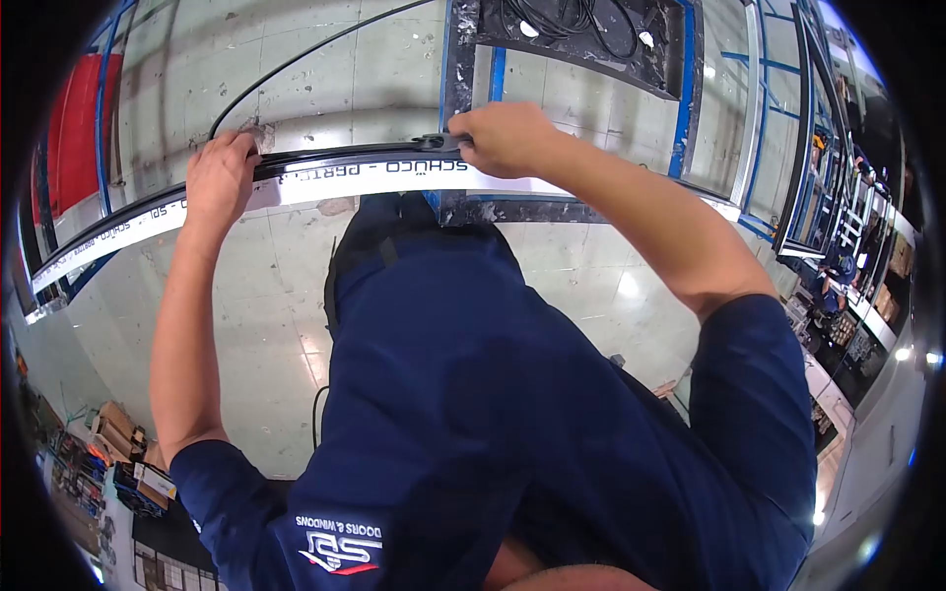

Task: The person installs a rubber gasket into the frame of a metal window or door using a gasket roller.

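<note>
A long frame profile with white printed protective film crosses in front of me, curved by the lens. Along its far edge runs a black rubber gasket. My left hand is closed at that edge, its fingers curled where the loose black strip rises away in an arc. To the right, my right hand is closed round a small dark hand tool. The tool's visible end rests at the gasket edge; its grip is hidden by my fingers.
A blue-edged work stand lies under the profile, with a dark tray holding coiled black cable. A red panel stands at left. Glazed frames lean at right. Cardboard boxes sit lower left.
</note>
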The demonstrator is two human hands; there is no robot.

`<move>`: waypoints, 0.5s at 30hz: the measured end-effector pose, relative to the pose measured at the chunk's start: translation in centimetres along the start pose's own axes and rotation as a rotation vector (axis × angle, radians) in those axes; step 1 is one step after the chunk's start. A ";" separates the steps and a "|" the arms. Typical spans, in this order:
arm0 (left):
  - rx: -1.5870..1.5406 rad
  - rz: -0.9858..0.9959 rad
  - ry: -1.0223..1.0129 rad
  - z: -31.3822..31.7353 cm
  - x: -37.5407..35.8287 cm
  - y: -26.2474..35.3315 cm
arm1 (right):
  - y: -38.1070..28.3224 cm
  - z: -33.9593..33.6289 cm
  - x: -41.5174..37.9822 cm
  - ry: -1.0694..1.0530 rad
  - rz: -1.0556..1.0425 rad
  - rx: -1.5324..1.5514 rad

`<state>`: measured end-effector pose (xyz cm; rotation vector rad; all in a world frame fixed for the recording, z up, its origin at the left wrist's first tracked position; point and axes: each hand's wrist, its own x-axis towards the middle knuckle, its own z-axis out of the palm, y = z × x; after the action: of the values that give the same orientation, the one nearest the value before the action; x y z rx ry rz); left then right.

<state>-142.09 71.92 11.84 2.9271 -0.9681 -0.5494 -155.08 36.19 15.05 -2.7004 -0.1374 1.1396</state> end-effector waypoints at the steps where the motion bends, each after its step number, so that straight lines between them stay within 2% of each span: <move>1: 0.009 0.005 -0.006 0.2 -0.3 0.2 | 0.3 -0.4 -0.4 -0.019 0.002 0.013; 5: -0.017 -0.003 0.061 0.7 -0.5 0.3 | 2.0 -0.4 -1.9 -0.047 0.026 0.030; 10: -0.011 -0.063 -0.017 0.9 -0.5 0.5 | -2.6 -1.4 1.7 -0.048 -0.036 0.082; 12: -0.001 -0.060 0.021 1.3 -0.2 0.6 | -4.6 -1.9 3.6 -0.032 -0.153 0.119; 15: 0.003 -0.027 0.061 2.1 0.0 0.0 | -3.8 -1.6 3.3 -0.026 -0.157 0.093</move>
<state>-142.77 72.09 9.89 2.9443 -0.9255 -0.4564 -151.60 40.16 14.70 -2.5437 -0.2882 1.1067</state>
